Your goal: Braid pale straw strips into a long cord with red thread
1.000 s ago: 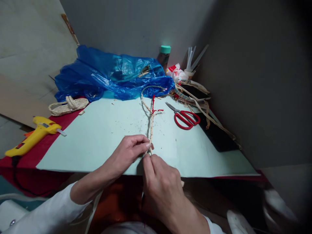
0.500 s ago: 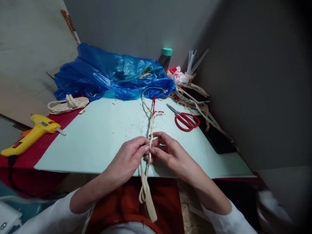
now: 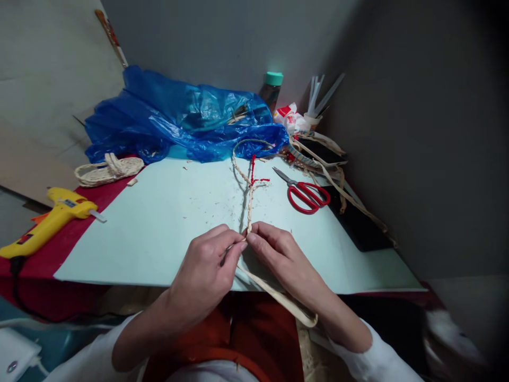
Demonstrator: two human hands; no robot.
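Head view: braid [image 3: 249, 204] is plaited from red tie [image 3: 252, 168] down to where left hand [image 3: 207, 265] and right hand [image 3: 280, 254] pinch it closed. Loose strands [image 3: 278, 297] below the hands lie unplaited.

Left hand [image 3: 207, 265] and right hand [image 3: 280, 254] close together, fingers [image 3: 235, 245] pinched tip to tip, forearms angled inward

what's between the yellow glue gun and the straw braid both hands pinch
Head view: a strip of red cloth, then the bare pale green sheet dotted with straw crumbs. Nothing else lies between glue gun and braid.
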